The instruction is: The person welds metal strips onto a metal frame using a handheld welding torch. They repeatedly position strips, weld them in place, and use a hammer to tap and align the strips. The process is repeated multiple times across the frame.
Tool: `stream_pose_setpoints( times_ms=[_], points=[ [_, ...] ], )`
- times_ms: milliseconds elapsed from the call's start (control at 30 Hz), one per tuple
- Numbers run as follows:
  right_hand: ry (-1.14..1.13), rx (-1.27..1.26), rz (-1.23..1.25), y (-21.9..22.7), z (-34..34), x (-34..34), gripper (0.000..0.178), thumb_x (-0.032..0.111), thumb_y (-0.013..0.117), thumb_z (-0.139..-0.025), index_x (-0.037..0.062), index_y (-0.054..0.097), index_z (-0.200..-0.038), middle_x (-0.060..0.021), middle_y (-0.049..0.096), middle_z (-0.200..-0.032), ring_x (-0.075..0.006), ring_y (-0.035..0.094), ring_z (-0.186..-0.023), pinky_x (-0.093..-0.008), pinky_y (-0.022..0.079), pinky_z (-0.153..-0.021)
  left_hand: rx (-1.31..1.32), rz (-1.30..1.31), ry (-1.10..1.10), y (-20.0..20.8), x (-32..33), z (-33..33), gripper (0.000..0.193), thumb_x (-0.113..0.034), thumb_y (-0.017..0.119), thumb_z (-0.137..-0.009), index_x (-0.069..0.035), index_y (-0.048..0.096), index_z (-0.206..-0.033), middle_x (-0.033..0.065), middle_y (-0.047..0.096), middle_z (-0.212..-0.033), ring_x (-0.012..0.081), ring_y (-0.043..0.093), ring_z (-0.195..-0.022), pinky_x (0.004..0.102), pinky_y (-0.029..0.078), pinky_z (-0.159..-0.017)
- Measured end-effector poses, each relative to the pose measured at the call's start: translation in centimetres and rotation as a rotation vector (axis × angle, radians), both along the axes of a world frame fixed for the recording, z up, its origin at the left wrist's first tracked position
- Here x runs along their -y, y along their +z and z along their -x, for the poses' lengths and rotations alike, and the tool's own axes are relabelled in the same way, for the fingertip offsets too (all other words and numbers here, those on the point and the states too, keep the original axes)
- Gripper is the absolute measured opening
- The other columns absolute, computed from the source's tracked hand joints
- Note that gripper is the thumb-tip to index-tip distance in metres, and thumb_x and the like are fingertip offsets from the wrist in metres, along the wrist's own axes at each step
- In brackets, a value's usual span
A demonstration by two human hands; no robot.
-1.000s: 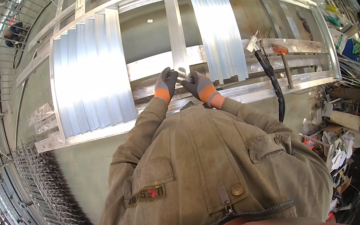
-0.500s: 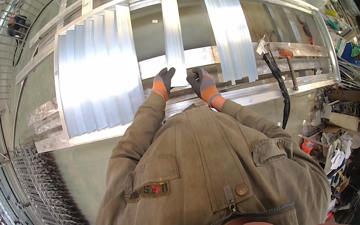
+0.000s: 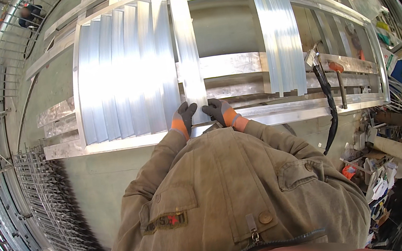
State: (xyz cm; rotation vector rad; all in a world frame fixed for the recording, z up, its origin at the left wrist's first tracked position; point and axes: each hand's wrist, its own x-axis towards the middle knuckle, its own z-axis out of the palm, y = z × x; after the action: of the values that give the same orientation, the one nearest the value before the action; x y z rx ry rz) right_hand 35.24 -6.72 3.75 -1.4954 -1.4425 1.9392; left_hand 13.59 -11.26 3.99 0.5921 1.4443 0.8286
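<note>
- Now the long, flat, silvery metal slat (image 3: 187,43) lies lengthwise ahead of the person, spanning the big rectangular silver metal frame (image 3: 284,117); its near end sits between the two hands, just short of the frame's near rail.
- The left hand, in a dark grey glove with an orange cuff (image 3: 184,115), has its fingers bent in on the slat's left edge, barely parted and gripping it; the right hand, in a matching glove (image 3: 219,111), grips the right edge with its fingers likewise curled; how tight either hold is, I cannot tell.
- Half a second ago the right hand stood open beside the slat, and the near end lay farther from the near rail; since then the slat has come nearer to the body and to the row of overlapping silvery slats (image 3: 124,69) on the left, a narrow gap remaining.
- To the right, the bundle of bluish-silver metal strips (image 3: 278,34) rests across the frame; beyond it lie the black-sheathed cable (image 3: 327,100) and the orange-headed hammer (image 3: 336,68), both as before.
</note>
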Motion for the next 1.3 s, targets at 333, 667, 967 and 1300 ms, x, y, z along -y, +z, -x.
stream_pose_setpoints(
  times_ms=[333,667,967,1300],
  points=[
    [0.082,0.122,-0.125,-0.2,0.6,1.5,0.056,0.045,0.078,-0.102,-0.0005,0.076,-0.135,-0.0175,0.082,-0.113,-0.0240,0.074,-0.096,-0.0403,0.059,-0.085,-0.004,0.106,-0.033,-0.1,1.7,0.9,0.098,-0.046,0.078,-0.102,0.012,0.036,-0.169,0.0304,0.045,-0.173,0.0393,0.044,-0.160,0.0445,0.039,-0.130],
    [0.082,0.135,-0.110,-1.4,1.2,1.3,0.053,0.043,0.079,-0.102,-0.0012,0.078,-0.130,-0.0174,0.082,-0.110,-0.0242,0.073,-0.095,-0.0409,0.058,-0.084,-0.032,0.105,-0.069,-2.2,1.5,1.7,0.093,-0.045,0.078,-0.104,0.009,0.039,-0.169,0.0283,0.048,-0.172,0.0375,0.046,-0.159,0.0455,0.039,-0.129],
    [0.103,0.175,-0.128,-1.8,1.2,1.3,0.054,0.044,0.077,-0.103,-0.0028,0.078,-0.129,-0.0162,0.082,-0.111,-0.0219,0.074,-0.094,-0.0393,0.059,-0.082,-0.029,0.071,-0.046,-4.1,1.7,1.9,0.089,-0.046,0.077,-0.103,0.012,0.046,-0.163,0.0287,0.058,-0.162,0.0365,0.055,-0.151,0.0435,0.044,-0.124],
    [0.119,0.198,-0.094,-1.5,1.3,1.1,0.057,0.048,0.079,-0.101,-0.0012,0.078,-0.128,-0.0186,0.082,-0.112,-0.0275,0.075,-0.097,-0.0422,0.059,-0.085,-0.110,0.137,-0.131,-0.9,1.2,1.9,0.102,-0.054,0.077,-0.101,0.012,0.037,-0.168,0.0314,0.046,-0.172,0.0402,0.046,-0.160,0.0464,0.040,-0.129]
  ],
)
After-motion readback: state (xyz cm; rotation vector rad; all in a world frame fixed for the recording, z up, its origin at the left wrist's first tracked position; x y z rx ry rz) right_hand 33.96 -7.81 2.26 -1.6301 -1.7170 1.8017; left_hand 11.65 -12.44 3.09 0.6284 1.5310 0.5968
